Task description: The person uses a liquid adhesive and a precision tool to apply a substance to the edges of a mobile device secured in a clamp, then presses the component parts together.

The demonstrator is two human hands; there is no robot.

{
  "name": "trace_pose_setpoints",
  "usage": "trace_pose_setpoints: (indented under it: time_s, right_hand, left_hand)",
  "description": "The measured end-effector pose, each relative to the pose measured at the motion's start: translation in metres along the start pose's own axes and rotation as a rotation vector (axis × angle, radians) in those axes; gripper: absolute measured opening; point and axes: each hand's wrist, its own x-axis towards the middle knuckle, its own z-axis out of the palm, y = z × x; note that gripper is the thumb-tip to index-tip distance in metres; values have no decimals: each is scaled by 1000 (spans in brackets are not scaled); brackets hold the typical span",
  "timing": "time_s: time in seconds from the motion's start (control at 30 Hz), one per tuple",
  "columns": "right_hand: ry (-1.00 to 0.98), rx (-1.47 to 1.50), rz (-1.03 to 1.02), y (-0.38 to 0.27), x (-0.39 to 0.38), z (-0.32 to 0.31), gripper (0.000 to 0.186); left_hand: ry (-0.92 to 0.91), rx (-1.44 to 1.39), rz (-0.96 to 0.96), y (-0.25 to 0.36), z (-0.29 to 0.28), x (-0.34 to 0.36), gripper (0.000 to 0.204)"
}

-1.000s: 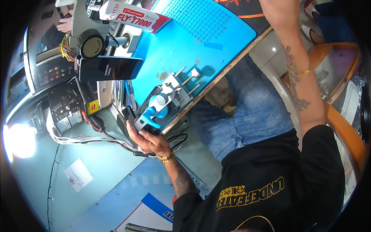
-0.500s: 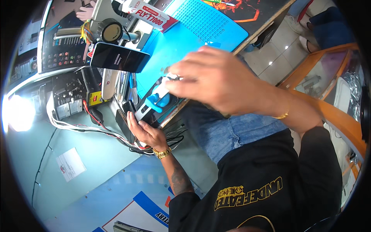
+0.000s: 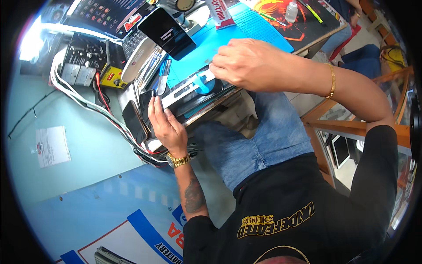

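While the slotted silver metal clamp (image 3: 189,87) sits between the loosely spread left hand (image 3: 168,132) and curled right hand (image 3: 248,64), fingers at its ends, can't tell if either grips; small translucent plastic bottle (image 3: 291,12) far right, contents unclear.

Your left: white paper (image 3: 53,152) on wall (image 3: 96,143), yellow-fronted box (image 3: 113,76). Ahead right of you: bottle (image 3: 291,12), slim yellow-green tool (image 3: 314,13) on dark mat (image 3: 310,36).
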Motion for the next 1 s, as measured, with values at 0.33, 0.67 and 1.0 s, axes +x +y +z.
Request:
trace_pose_setpoints:
  time_s: [0.33, 0.67, 1.0]
  right_hand:
    - [-199, -19, 0, 17, 8, -1, 32]
    - [-243, 93, 41, 10, 12, -20, 27]
    - [-486, 245, 353, 9, 23, -15, 30]
  left_hand:
    - [19, 7, 15, -4, 2, -1, 39]
    - [17, -1, -10, -6, -1, -2, 38]
    - [5, -1, -7, -4, 0, -1, 42]
